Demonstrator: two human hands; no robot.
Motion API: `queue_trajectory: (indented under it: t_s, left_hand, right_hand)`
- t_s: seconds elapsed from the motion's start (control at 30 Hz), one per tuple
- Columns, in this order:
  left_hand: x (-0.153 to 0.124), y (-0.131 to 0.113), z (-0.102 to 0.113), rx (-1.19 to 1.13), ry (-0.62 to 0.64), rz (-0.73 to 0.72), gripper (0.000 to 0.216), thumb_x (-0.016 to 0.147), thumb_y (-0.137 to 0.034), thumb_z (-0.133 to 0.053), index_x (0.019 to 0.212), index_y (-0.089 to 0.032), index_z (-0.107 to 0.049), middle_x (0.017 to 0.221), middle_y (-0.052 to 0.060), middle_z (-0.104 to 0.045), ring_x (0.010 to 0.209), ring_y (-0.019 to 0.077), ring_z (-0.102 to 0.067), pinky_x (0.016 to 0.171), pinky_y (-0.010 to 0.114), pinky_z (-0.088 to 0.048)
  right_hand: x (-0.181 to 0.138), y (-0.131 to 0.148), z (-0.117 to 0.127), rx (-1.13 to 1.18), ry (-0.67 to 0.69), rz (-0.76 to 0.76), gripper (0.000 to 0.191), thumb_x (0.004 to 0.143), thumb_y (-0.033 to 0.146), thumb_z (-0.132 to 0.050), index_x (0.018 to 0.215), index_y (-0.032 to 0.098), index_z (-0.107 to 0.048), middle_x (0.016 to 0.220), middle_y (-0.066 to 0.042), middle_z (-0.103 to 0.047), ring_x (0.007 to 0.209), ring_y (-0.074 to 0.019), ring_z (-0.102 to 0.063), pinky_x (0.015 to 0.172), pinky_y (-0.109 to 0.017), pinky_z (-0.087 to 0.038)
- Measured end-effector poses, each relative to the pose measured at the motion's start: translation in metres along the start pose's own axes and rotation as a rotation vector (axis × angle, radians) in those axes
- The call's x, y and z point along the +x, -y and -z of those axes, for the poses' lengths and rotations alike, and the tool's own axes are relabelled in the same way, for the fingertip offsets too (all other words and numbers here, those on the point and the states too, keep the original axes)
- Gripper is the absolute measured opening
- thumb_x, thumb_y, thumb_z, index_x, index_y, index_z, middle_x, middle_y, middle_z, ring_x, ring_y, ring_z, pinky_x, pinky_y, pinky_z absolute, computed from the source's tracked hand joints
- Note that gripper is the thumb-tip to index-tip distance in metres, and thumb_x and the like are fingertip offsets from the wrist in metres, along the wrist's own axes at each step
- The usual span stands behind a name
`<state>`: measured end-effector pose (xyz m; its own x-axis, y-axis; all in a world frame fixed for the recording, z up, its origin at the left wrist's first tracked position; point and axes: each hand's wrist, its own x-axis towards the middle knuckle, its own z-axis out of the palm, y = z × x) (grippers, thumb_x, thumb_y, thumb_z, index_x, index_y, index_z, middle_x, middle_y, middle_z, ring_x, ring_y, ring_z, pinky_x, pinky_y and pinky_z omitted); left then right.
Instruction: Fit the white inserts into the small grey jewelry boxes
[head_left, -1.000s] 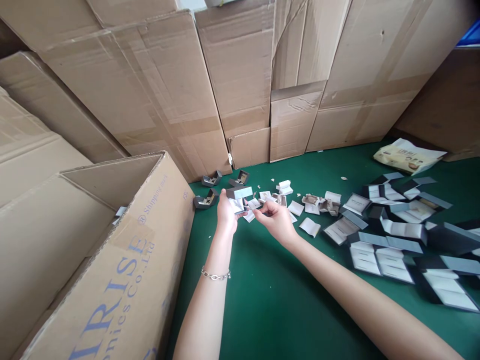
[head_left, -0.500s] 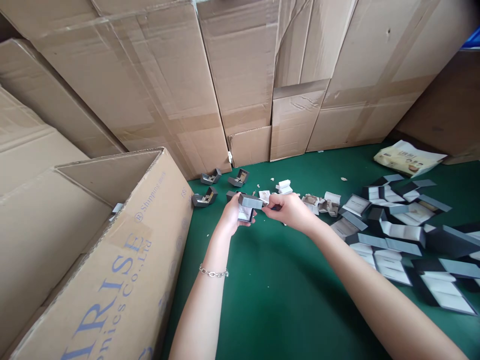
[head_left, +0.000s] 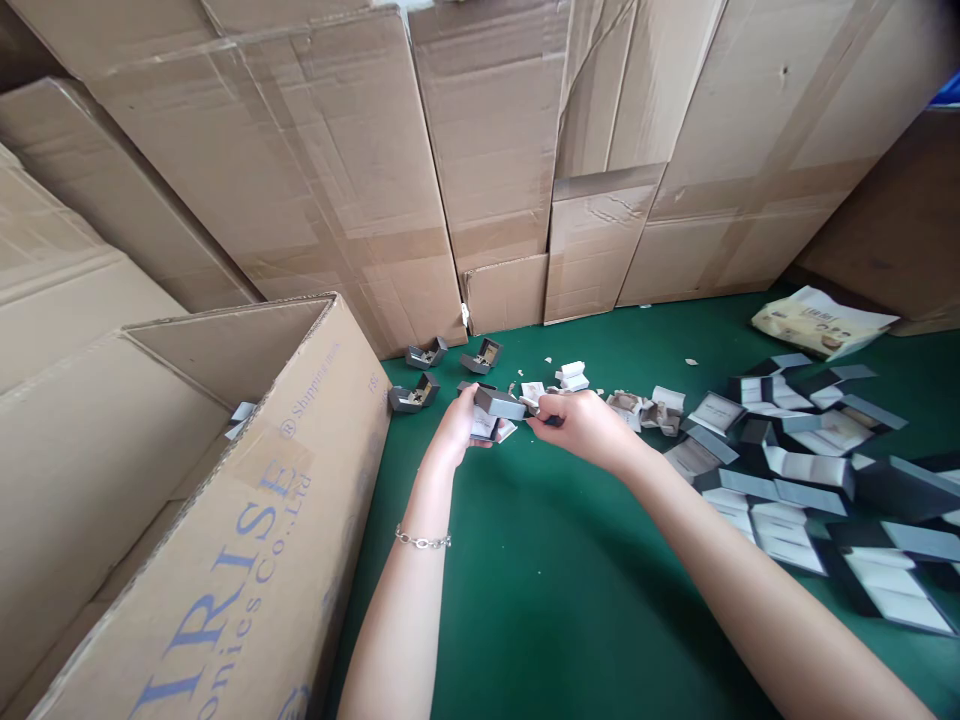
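Several flat dark cases (head_left: 787, 500) lie open on your right of the green table (head_left: 570, 620), pale linings up, overlapping. Whether they're finished or waiting, I can't tell. Three small grey boxes (head_left: 415, 396) stand open at the back left, apart from each other and each with something inside, so I'd call those dealt with. And one's in play: your left hand (head_left: 457, 430) is curled round the little grey box (head_left: 496, 405), lid up, held just above the table at the middle back. Your right hand (head_left: 585, 425) sits just beside it with its fingers pinched narrow at the box's edge. What they pinch is too small to make out. Early going, I'd say.

Around you now: the cardboard wall (head_left: 487, 150) closes off the far side. The big printed carton (head_left: 247, 560) stands open, close against your left forearm. A pale packet (head_left: 821, 322) rests at the far right. White inserts and paper scraps (head_left: 645, 405) litter the table just behind your right hand. Nothing sits between your hands and the box.
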<state>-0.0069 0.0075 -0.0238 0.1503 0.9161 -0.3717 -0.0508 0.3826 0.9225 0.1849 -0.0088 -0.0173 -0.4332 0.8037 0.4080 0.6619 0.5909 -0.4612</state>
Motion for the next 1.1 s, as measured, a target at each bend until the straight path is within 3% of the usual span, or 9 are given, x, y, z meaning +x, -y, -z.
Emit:
queue_trajectory:
  t_s: [0.1,0.17,0.3,0.47,0.67,1.1]
  left_hand:
    - [0.002,0.002,0.0,0.067,-0.043,-0.01,0.043,0.09,-0.042,-0.027,0.086,-0.013,-0.058,0.065,0.007,-0.06,0.049,0.0163,-0.055,0.042,0.023,-0.039]
    - [0.002,0.003,0.001,0.044,-0.053,-0.009,0.042,0.09,-0.042,-0.028,0.087,-0.012,-0.058,0.064,0.007,-0.059,0.048,0.0165,-0.055,0.041,0.023,-0.038]
    - [0.0,0.004,0.0,-0.006,0.001,-0.021,0.043,0.089,-0.042,-0.027,0.085,-0.012,-0.057,0.064,0.007,-0.058,0.047,0.0167,-0.054,0.038,0.023,-0.035]
    - [-0.002,0.004,-0.001,0.066,0.106,0.006,0.05,0.089,-0.044,-0.025,0.079,-0.009,-0.059,0.066,0.01,-0.058,0.047,0.0152,-0.053,0.036,0.021,-0.032]
    - [-0.001,0.003,0.0,0.039,0.093,0.012,0.043,0.087,-0.04,-0.026,0.08,-0.01,-0.057,0.061,0.009,-0.056,0.041,0.0135,-0.05,0.031,0.018,-0.013]
    - [0.004,0.002,-0.003,-0.143,-0.168,-0.011,0.032,0.089,-0.033,-0.026,0.084,-0.013,-0.051,0.055,0.005,-0.053,0.039,0.0145,-0.05,0.032,0.018,-0.016]
  right_hand:
    - [0.001,0.003,-0.003,-0.062,0.024,-0.043,0.017,0.074,0.017,-0.056,0.061,0.015,-0.044,0.056,0.001,-0.048,0.05,-0.0106,-0.041,0.046,-0.022,-0.026]
    - [0.001,0.003,-0.006,0.013,0.026,-0.063,0.017,0.074,0.018,-0.056,0.06,0.015,-0.045,0.053,0.002,-0.046,0.047,-0.0098,-0.038,0.045,-0.021,-0.026]
    - [0.001,-0.001,-0.01,0.235,0.012,-0.062,0.019,0.071,0.023,-0.056,0.057,0.015,-0.047,0.05,0.003,-0.044,0.045,-0.0084,-0.033,0.044,-0.021,-0.026]
    - [0.001,-0.009,-0.01,0.341,0.053,-0.079,0.025,0.07,0.03,-0.056,0.054,0.014,-0.045,0.049,0.002,-0.042,0.047,-0.0088,-0.032,0.044,-0.021,-0.026]
    - [-0.001,-0.012,-0.022,0.481,0.0,-0.163,0.027,0.069,0.033,-0.058,0.054,0.013,-0.047,0.051,0.0,-0.045,0.048,-0.0091,-0.033,0.045,-0.022,-0.026]
    - [-0.002,0.001,-0.051,0.713,-0.114,-0.455,0.038,0.061,0.047,-0.062,0.051,0.016,-0.042,0.048,-0.001,-0.043,0.046,-0.0106,-0.033,0.045,-0.023,-0.025]
